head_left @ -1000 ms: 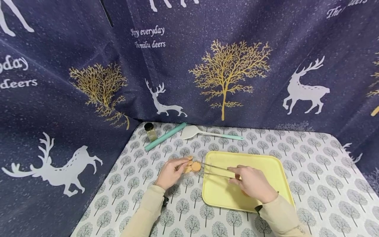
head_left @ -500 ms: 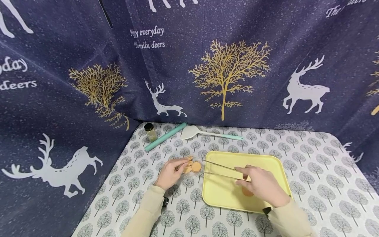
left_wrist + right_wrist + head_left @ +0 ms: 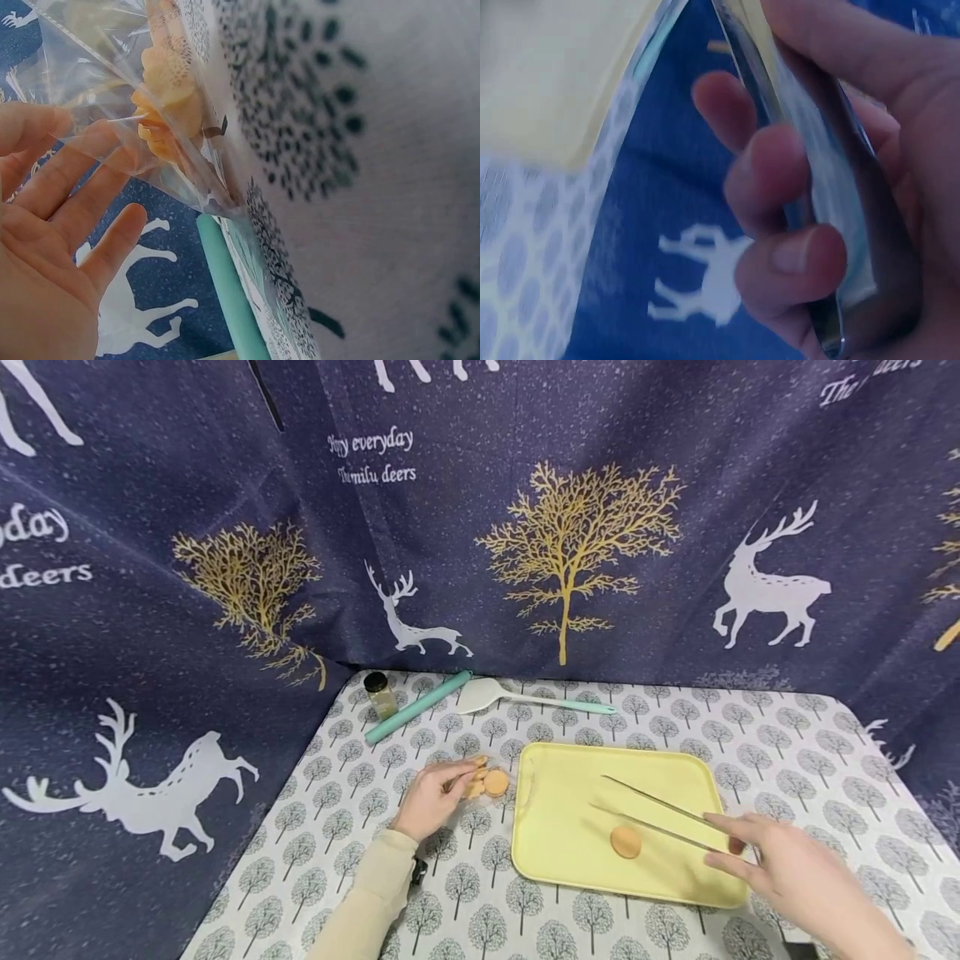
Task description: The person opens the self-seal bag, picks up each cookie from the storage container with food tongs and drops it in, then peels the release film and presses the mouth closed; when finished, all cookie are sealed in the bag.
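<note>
Plating biscuits (image 3: 496, 782) seems the step — right hand (image 3: 787, 864), near the tray's (image 3: 555, 797) 4 o'clock, gripping tongs (image 3: 885, 247), tips parted, empty; left hand (image 3: 433, 797) pinches their bag (image 3: 75, 52) at 9 o'clock. 1 biscuit (image 3: 626, 842) lies near centre — next likely calls for reaching bagward.

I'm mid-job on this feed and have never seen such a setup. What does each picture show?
There is no machine here, just a person's two bare hands. The wide view comes from a camera worn on the head; the two close views come from a camera on each wrist. The left hand holds a clear bag with biscuits in it. The right hand holds metal tongs, their tips apart over a yellow tray with one round biscuit lying on it. Toward the back, on the tree-patterned cloth, are a jar, a green rod and a spatula.
</note>
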A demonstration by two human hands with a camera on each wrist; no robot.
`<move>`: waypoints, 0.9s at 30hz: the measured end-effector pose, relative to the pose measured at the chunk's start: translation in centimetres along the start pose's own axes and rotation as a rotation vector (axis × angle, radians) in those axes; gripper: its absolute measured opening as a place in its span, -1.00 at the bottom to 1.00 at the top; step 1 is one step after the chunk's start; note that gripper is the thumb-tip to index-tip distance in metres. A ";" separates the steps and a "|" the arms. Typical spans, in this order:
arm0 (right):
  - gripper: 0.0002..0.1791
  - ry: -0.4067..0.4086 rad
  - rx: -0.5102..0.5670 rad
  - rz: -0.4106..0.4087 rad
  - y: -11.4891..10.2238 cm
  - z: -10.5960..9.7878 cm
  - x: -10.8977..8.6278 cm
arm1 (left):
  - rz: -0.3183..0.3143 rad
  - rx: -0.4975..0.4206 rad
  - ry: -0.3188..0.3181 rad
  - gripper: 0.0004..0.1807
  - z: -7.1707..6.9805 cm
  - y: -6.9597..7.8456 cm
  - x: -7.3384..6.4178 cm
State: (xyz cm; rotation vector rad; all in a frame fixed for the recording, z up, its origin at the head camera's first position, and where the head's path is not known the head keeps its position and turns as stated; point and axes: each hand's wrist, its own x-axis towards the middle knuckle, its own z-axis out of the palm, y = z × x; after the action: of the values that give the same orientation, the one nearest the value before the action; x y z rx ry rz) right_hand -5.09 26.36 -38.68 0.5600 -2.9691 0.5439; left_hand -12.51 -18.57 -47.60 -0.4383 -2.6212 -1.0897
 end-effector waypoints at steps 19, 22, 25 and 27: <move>-0.28 -0.332 -0.017 0.169 3.5 -0.5 -3.2 | -0.077 0.010 -0.052 -0.72 -0.4 0.5 0.0; -0.26 -0.332 -0.017 0.185 3.6 -0.2 -3.1 | -0.077 0.004 -0.052 -0.72 -0.3 0.5 0.0; -0.24 -0.336 0.005 0.184 3.9 -0.2 -2.9 | -0.081 0.001 -0.051 -0.71 -0.3 0.6 0.0; -0.24 -0.341 0.016 0.180 4.0 -0.1 -2.8 | -0.081 0.004 -0.050 -0.71 -0.3 0.6 -0.1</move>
State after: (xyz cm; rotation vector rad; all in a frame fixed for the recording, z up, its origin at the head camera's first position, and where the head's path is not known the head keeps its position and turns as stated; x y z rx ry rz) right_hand -3.93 30.88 -40.29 0.4256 -3.3663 0.5336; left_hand -12.18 -18.36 -47.01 -0.3658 -2.7058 -1.1122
